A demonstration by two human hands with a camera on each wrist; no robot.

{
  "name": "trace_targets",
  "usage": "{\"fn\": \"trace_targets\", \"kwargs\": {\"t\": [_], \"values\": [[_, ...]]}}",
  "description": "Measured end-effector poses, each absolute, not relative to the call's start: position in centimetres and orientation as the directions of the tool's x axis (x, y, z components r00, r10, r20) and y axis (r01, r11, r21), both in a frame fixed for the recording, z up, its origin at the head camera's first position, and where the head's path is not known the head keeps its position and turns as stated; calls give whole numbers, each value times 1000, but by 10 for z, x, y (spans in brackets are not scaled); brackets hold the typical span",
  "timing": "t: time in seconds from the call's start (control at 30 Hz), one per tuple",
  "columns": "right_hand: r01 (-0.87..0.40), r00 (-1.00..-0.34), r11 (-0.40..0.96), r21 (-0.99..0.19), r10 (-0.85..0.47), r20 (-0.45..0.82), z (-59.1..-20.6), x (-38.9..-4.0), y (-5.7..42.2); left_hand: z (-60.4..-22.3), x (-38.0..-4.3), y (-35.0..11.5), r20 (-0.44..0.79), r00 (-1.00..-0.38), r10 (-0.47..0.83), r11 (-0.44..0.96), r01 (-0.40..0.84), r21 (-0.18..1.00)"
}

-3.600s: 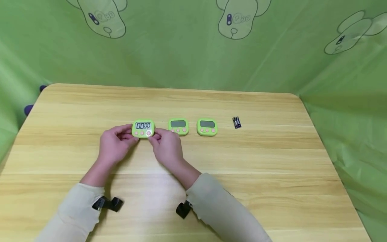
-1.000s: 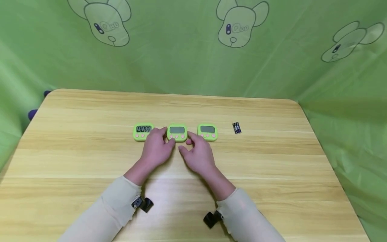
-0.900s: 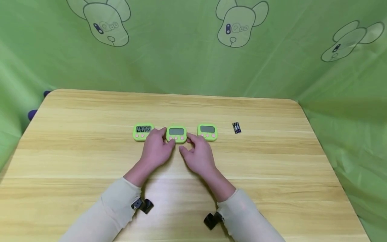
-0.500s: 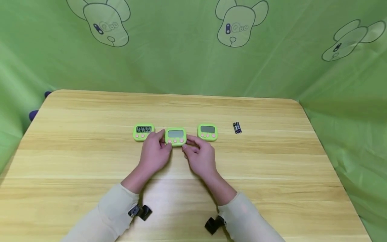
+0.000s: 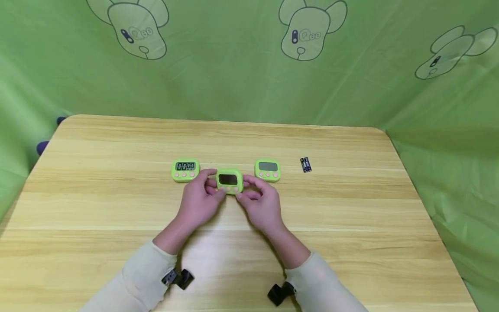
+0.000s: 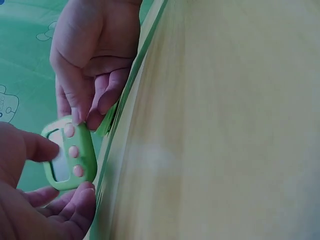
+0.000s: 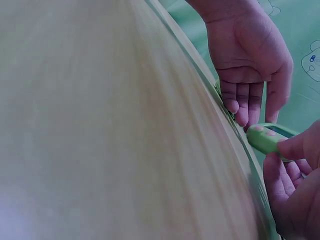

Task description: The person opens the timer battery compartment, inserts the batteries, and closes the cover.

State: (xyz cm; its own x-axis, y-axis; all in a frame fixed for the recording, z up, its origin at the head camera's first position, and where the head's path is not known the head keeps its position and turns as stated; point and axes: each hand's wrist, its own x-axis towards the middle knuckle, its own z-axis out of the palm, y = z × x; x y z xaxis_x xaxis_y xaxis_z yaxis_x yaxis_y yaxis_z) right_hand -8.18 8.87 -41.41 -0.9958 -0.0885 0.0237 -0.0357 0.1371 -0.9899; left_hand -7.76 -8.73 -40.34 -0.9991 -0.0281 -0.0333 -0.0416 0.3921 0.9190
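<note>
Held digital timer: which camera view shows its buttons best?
The left wrist view: the digital timer appears large, all three pink buttons visible. The head view shows it small; the right wrist view shows it obliquely, partly hidden.

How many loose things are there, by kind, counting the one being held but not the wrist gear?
Green timers: 3
Batteries: 2
Total: 5
</note>
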Motion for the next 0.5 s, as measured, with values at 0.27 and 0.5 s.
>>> {"fn": "trace_targets", "kwargs": {"t": [0.27, 0.5], "values": [[-117, -985, 57, -992, -133, 108, -414, -78, 92, -402, -73, -90, -38, -999, 21, 255, -32, 966], [-32, -995, 3, -999, -94, 32, -415, -79, 94, -404, -71, -93, -9, -995, 98, 260, 17, 965]]}}
